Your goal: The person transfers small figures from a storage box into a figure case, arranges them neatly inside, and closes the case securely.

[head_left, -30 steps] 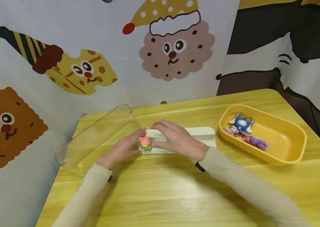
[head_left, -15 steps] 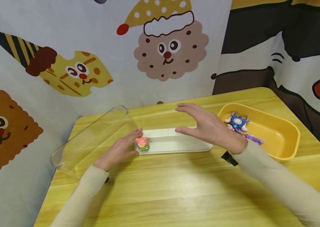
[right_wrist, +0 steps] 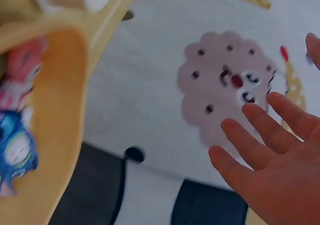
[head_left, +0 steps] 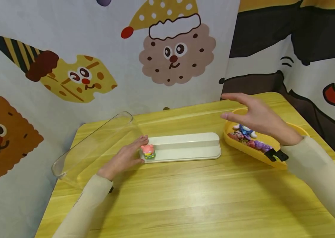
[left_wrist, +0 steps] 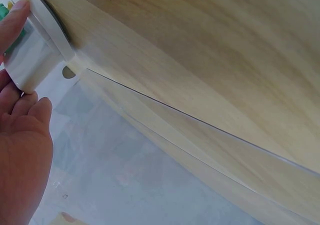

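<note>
Upright at the left end of the white tray (head_left: 185,152): the pink figurine (head_left: 148,151), face turned toward the near side of the table (head_left: 167,198), long axis hard to tell on so squat a shape. Beneath, the tray, long axis running left to right, roughly along the table's far edge. At the same end, the left hand (head_left: 123,160), thumb at the near rim, fingers curled about the far corner, gripping the tray; contact with the figurine impossible to tell. Above the yellow bin (head_left: 241,150), the right hand (head_left: 259,117), fingers straight and spread, thumb well apart from them, holding nothing.

Underneath, yellowish wood grain with a soft sheen. To the left, a clear plastic cover (head_left: 93,142), slanting from near left to far right. Behind, a pale cloth backdrop (head_left: 102,19) printed with cartoon snacks. In the bin, a blue-and-white figure (head_left: 245,131) and a purple figure (head_left: 263,147).

On the figurine, pink head, rounded ears, white eyes, yellow muzzle, green lower down. On the tray, rounded corners and a ledge along the far side.
</note>
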Available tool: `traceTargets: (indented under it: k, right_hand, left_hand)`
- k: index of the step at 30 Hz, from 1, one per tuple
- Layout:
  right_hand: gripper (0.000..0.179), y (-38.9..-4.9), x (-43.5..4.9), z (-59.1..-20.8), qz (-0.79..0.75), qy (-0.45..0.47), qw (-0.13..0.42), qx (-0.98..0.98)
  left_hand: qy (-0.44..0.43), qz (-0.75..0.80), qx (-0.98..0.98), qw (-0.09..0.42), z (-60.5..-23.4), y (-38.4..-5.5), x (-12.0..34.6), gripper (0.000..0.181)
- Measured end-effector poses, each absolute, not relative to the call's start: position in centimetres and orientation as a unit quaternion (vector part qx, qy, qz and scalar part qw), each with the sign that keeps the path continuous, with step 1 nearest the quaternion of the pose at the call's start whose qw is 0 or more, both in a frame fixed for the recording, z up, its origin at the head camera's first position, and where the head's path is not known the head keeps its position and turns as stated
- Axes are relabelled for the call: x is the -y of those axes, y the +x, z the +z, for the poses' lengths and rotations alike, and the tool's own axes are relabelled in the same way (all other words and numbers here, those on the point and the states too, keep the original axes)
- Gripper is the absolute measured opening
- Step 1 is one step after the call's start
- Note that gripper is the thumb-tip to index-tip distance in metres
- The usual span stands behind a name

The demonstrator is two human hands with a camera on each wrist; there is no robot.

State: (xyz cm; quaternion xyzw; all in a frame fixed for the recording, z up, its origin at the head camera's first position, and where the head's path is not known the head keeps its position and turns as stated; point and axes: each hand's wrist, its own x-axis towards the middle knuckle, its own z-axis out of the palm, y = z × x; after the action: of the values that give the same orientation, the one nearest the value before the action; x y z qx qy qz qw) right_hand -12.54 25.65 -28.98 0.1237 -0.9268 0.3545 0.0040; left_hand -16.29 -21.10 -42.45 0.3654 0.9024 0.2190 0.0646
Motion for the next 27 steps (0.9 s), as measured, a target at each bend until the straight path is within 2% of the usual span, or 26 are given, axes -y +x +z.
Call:
traceTargets:
  k: [13, 21, 27]
  right_hand:
    - [0.072, -14.0, -31.5, -31.1, 0.343, 0.069, -0.053, 0.935]
    - [0.069, -14.6, -33.4, -32.7, 0.334, 0.083, -0.058, 0.937]
    - [0.070, -15.3, -34.3, -34.0, 0.320, 0.082, -0.085, 0.940]
  left_hand:
    - [0.369, 0.214, -0.903, 0.061, -42.4, -16.2, 21.1, 0.084]
    - [0.367, 0.212, -0.904, 0.060, -42.5, -16.2, 21.1, 0.083]
    - [0.368, 0.211, -0.904, 0.060, -42.6, -16.3, 21.1, 0.083]
